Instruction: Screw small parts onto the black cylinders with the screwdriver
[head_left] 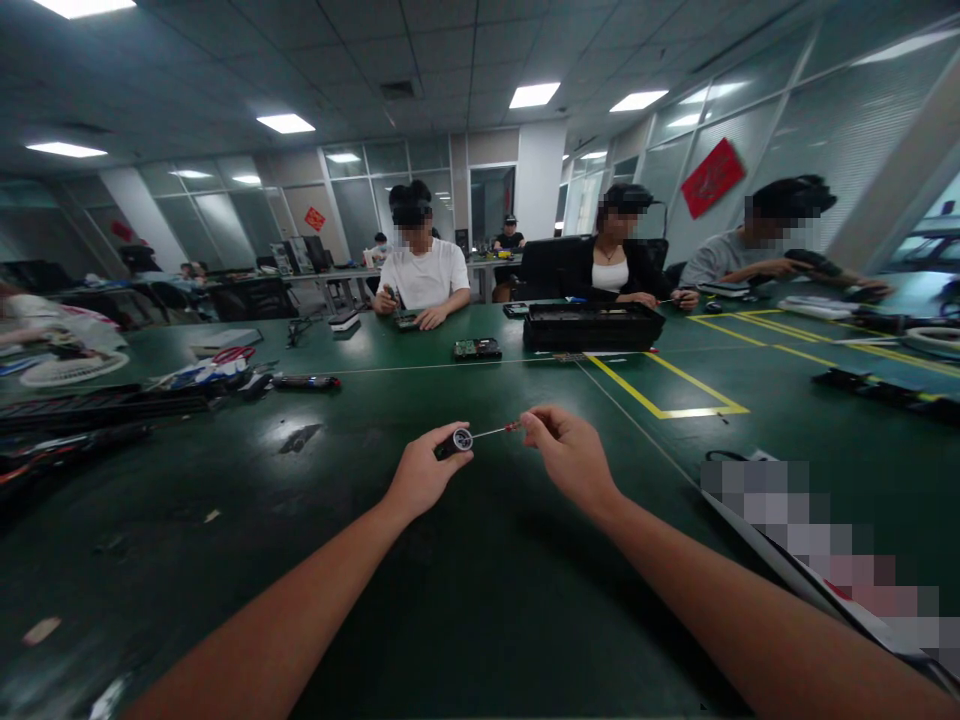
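My left hand (427,468) is closed around a short black cylinder (454,442), whose round end with a pale ring faces right and toward me. It looks like a small flashlight, though its inside is too small to make out. Pinched in the fingers of my right hand (568,450) is a thin screwdriver (510,428) with a red handle. Its metal shaft points left, and the tip reaches the cylinder's ringed end. Whether the tip sits inside or just touches the rim I cannot tell. Both hands are above the green tabletop (480,580).
A black bin (592,328) and a green circuit board (477,349) lie ahead. Yellow tape (697,411) marks the table at right. Tools and cables (217,375) are piled at left, near a dark handheld tool (307,383). Several people sit across, one in a white shirt (427,275).
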